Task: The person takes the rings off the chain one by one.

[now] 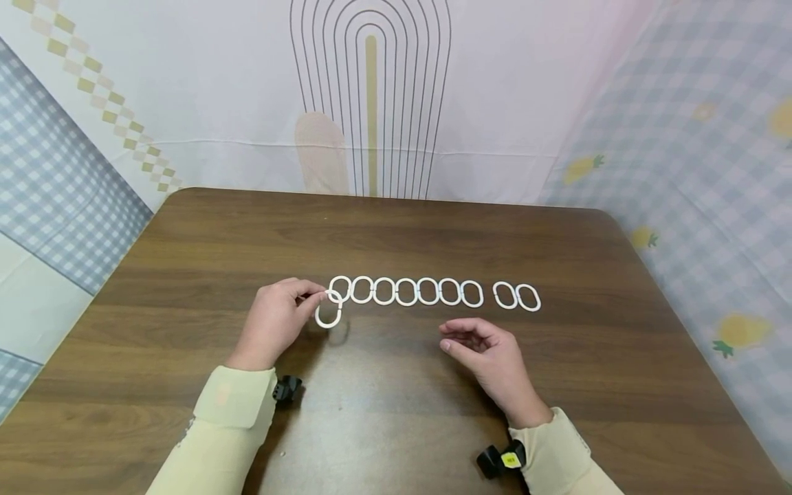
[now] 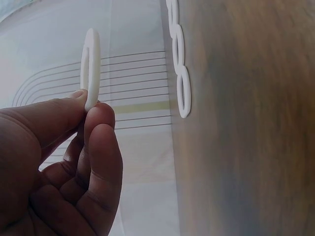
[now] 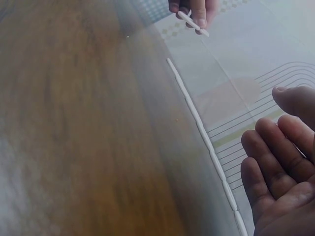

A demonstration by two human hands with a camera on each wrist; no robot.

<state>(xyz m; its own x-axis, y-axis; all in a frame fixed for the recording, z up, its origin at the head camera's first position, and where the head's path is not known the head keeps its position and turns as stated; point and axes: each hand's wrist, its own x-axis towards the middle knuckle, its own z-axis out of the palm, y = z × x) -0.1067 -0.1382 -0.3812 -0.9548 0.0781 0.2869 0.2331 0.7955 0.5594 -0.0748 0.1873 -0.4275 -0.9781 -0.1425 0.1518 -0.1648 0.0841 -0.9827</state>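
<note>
My left hand (image 1: 275, 320) pinches a white oval link (image 1: 328, 326) between thumb and fingers. In the left wrist view this oval link (image 2: 96, 64) stands upright above the fingertips, seen nearly edge-on. It is raised over the table, and in the head view it partly overlaps the left end of a row of similar white links (image 1: 373, 291). My right hand (image 1: 489, 357) hovers in front of the row's right part with loosely bent fingers and holds nothing. Its palm and spread thumb show in the right wrist view, apart from the row (image 3: 203, 132).
Two more white links (image 1: 517, 297) lie side by side to the right, separated from the row by a small gap. All rest on a brown wooden table (image 1: 396, 237). Patterned cloth (image 1: 495, 103) hangs behind it and at both sides.
</note>
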